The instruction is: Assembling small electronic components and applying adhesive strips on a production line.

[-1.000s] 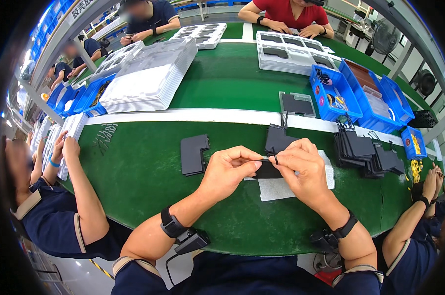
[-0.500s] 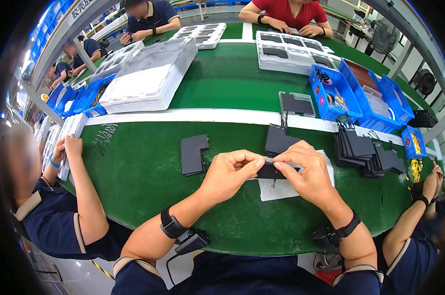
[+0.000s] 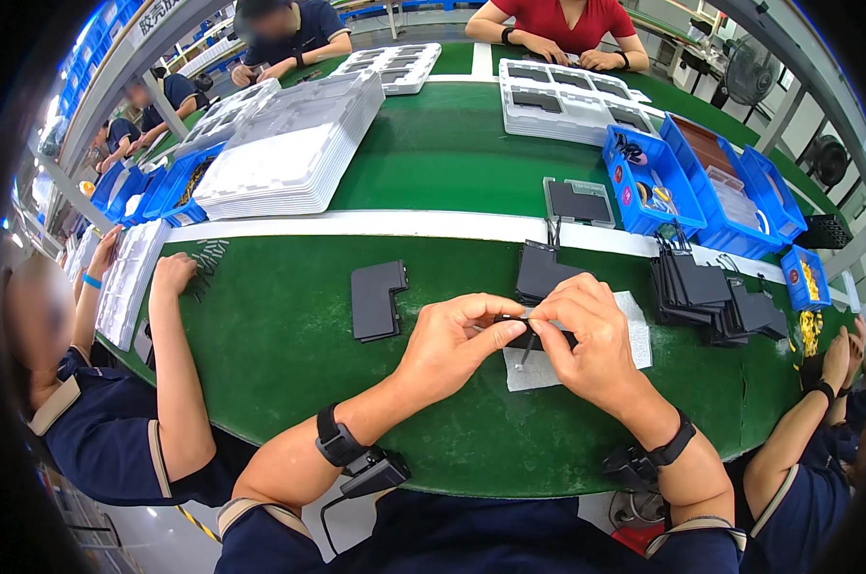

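Above a white sheet (image 3: 636, 330), my left hand (image 3: 457, 340) and my right hand (image 3: 591, 335) meet with their fingertips pinched together on a thin black part (image 3: 566, 338). Most of that part is behind my fingers, so its full shape cannot be made out. From it a short dark lead (image 3: 526, 354) with a pale tip hangs down between the hands. Left of my left hand lies a small stack of flat black L-shaped pieces (image 3: 376, 301). Just beyond my hands sits another black piece (image 3: 540, 273) with a cable at its top.
A pile of black cabled pieces (image 3: 696, 292) lies right, near blue bins (image 3: 658, 182) and yellow bits (image 3: 810, 330). White trays (image 3: 289, 153) are stacked far left. At left, a co-worker's hand (image 3: 173, 275) touches small dark strips (image 3: 206, 263); other people sit around the green table (image 3: 433, 143).
My fingers have shifted slightly on the black part, and its hanging lead now slants. The left co-worker's hands have separated, one reaching the dark strips and the other the white trays.
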